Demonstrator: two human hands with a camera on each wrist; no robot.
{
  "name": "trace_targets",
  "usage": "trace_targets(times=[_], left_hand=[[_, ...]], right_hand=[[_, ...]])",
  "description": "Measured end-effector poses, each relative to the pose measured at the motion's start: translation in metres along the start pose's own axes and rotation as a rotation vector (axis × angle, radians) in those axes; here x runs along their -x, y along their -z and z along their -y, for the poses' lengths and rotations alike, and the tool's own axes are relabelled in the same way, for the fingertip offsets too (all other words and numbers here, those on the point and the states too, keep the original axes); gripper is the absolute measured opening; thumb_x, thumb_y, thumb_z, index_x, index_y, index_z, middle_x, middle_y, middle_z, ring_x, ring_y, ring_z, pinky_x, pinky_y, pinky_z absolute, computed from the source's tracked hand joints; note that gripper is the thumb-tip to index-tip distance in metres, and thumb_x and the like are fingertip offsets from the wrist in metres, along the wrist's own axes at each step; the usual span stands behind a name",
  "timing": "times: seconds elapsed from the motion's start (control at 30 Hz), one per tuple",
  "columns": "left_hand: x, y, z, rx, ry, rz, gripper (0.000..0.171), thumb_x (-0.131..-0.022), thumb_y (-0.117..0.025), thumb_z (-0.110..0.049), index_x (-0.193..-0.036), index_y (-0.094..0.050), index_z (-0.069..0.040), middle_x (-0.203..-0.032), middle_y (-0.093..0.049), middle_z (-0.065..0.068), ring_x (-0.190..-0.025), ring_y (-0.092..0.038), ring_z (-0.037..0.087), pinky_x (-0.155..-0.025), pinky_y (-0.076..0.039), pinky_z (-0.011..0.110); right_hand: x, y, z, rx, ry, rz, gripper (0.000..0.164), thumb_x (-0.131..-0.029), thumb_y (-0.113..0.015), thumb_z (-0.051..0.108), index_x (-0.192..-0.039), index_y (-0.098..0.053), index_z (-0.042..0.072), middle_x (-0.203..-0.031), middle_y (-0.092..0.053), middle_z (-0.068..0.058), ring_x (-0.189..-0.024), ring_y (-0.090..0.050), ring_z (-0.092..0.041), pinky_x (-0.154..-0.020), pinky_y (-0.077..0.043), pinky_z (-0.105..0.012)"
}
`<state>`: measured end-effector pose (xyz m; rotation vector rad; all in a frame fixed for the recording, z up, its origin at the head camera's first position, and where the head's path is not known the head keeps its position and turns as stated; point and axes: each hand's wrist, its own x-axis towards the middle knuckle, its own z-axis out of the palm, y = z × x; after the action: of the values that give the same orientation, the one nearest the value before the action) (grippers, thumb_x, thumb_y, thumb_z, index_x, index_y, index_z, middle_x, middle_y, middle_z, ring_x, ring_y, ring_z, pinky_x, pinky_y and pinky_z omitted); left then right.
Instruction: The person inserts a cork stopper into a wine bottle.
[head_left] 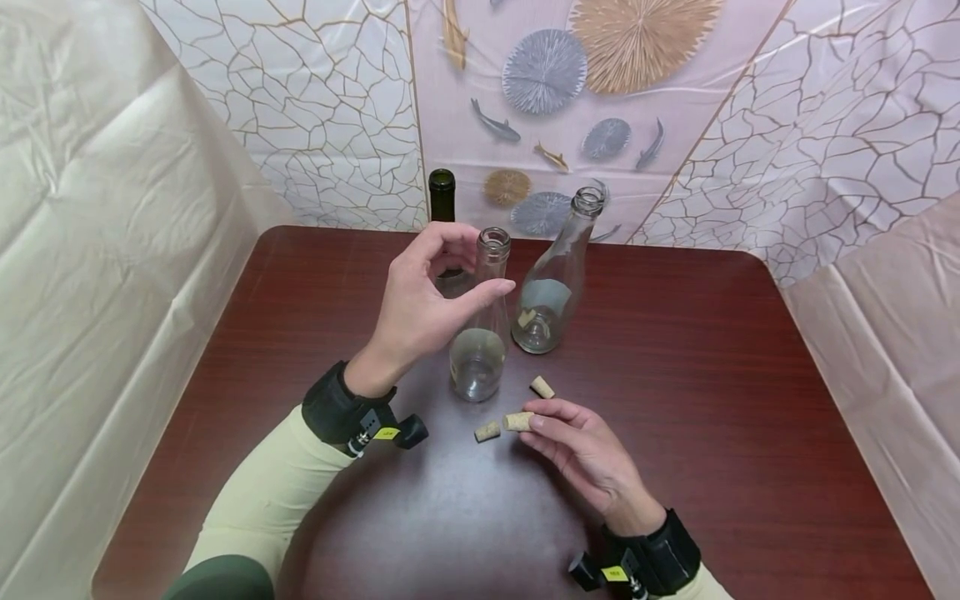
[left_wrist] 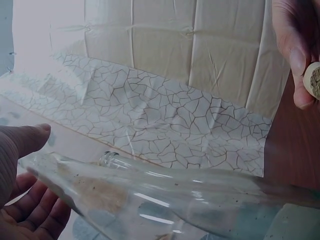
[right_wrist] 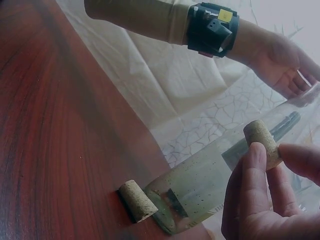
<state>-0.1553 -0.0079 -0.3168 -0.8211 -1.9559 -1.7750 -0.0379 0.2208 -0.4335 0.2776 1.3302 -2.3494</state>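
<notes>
We see the right hand (head_left: 573, 454) pinching one cork (head_left: 517, 422), near two other corks (head_left: 487, 431) on the table (head_left: 712, 375). The left hand (head_left: 420, 296), unclosed, curves about the neck of the front clear bottle (head_left: 478, 367); if it touches, we cannot tell. It partly hides the green bottle (head_left: 442, 198). In the rear clear bottle (head_left: 557, 258), a pale piece (head_left: 527, 318) is hard to make out. The table is red-brown; behind, patterned cloths (head_left: 322, 108) hang.

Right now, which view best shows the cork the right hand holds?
The right wrist view: the cork shows large and nearly whole. Head shows it small; left wrist catches mainly its end, cut by the picture's edge.
</notes>
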Motion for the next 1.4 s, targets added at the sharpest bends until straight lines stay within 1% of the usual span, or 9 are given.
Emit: trace_targets(times=[0.3,0.37,0.53,0.7,0.8,0.97,1.13,1.27,1.4], left_hand=[[0.001,-0.001,0.003,-0.018,-0.001,-0.004,0.039,-0.081,-0.088,-0.002,-0.111,-0.065,0.002,-0.097,-0.068,0.013,-0.086,-0.065,0.014,-0.083,-0.060,0.031],[0.002,-0.001,0.003,-0.023,-0.008,-0.005,0.039,-0.081,-0.087,-0.002,-0.112,-0.064,0.003,-0.097,-0.068,0.013,-0.086,-0.065,0.014,-0.081,-0.058,0.029],[0.003,-0.003,0.006,-0.043,-0.019,-0.010,0.040,-0.081,-0.088,-0.002,-0.112,-0.062,0.004,-0.098,-0.066,0.014,-0.088,-0.065,0.017,-0.082,-0.058,0.030],[0.005,-0.005,0.007,-0.070,-0.014,-0.010,0.040,-0.082,-0.088,-0.004,-0.111,-0.062,0.003,-0.101,-0.066,0.015,-0.092,-0.064,0.020,-0.084,-0.056,0.029],[0.006,-0.005,0.008,-0.081,-0.011,-0.004,0.038,-0.083,-0.087,-0.006,-0.111,-0.062,0.003,-0.101,-0.066,0.014,-0.092,-0.063,0.020,-0.082,-0.053,0.024],[0.009,-0.006,0.010,-0.080,-0.002,0.007,0.038,-0.084,-0.086,-0.006,-0.111,-0.062,0.002,-0.102,-0.065,0.014,-0.091,-0.062,0.020,-0.080,-0.052,0.027],[0.010,-0.006,0.009,-0.081,0.002,0.010,0.038,-0.084,-0.087,-0.006,-0.111,-0.062,0.002,-0.103,-0.064,0.013,-0.090,-0.061,0.019,-0.078,-0.052,0.030],[0.010,-0.005,0.009,-0.082,-0.006,0.009,0.038,-0.084,-0.087,-0.007,-0.112,-0.062,0.001,-0.103,-0.064,0.013,-0.090,-0.060,0.020,-0.077,-0.052,0.031],[0.011,-0.006,0.011,-0.069,-0.008,0.010,0.038,-0.084,-0.086,-0.006,-0.112,-0.061,0.001,-0.103,-0.064,0.013,-0.088,-0.060,0.020,-0.075,-0.052,0.033]], right_hand=[[-0.002,-0.003,0.002,0.021,-0.008,-0.036,0.019,-0.097,-0.069,-0.002,-0.104,-0.079,0.013,-0.105,-0.075,-0.002,-0.098,-0.074,-0.013,-0.092,-0.062,-0.027],[-0.003,-0.004,0.003,0.040,0.003,-0.043,0.020,-0.097,-0.070,-0.002,-0.104,-0.080,0.014,-0.106,-0.076,-0.001,-0.097,-0.075,-0.013,-0.091,-0.062,-0.027],[-0.003,-0.009,0.011,0.123,0.046,-0.072,0.021,-0.096,-0.071,0.000,-0.107,-0.082,0.015,-0.111,-0.076,0.000,-0.096,-0.075,-0.010,-0.090,-0.063,-0.027],[-0.004,-0.017,0.031,0.265,0.094,-0.088,0.021,-0.097,-0.073,0.006,-0.116,-0.079,0.010,-0.112,-0.077,0.001,-0.093,-0.075,-0.010,-0.088,-0.063,-0.027],[-0.004,-0.023,0.048,0.369,0.145,-0.090,0.025,-0.096,-0.075,0.009,-0.121,-0.077,0.005,-0.109,-0.078,0.001,-0.090,-0.075,-0.011,-0.085,-0.063,-0.027],[-0.001,-0.038,0.078,0.538,0.238,-0.094,0.036,-0.095,-0.078,0.014,-0.127,-0.072,-0.002,-0.109,-0.079,0.001,-0.093,-0.075,-0.012,-0.085,-0.062,-0.027],[0.001,-0.052,0.107,0.678,0.322,-0.076,0.033,-0.095,-0.078,0.015,-0.125,-0.074,0.001,-0.113,-0.079,0.001,-0.096,-0.076,-0.013,-0.089,-0.062,-0.026],[0.003,-0.064,0.127,0.806,0.399,-0.081,0.031,-0.094,-0.079,0.017,-0.122,-0.076,0.005,-0.116,-0.078,0.002,-0.096,-0.074,-0.009,-0.083,-0.061,-0.023],[0.005,-0.075,0.141,0.905,0.435,-0.091,0.030,-0.094,-0.080,0.020,-0.122,-0.077,0.009,-0.115,-0.077,0.004,-0.097,-0.072,-0.008,-0.079,-0.060,-0.022]])
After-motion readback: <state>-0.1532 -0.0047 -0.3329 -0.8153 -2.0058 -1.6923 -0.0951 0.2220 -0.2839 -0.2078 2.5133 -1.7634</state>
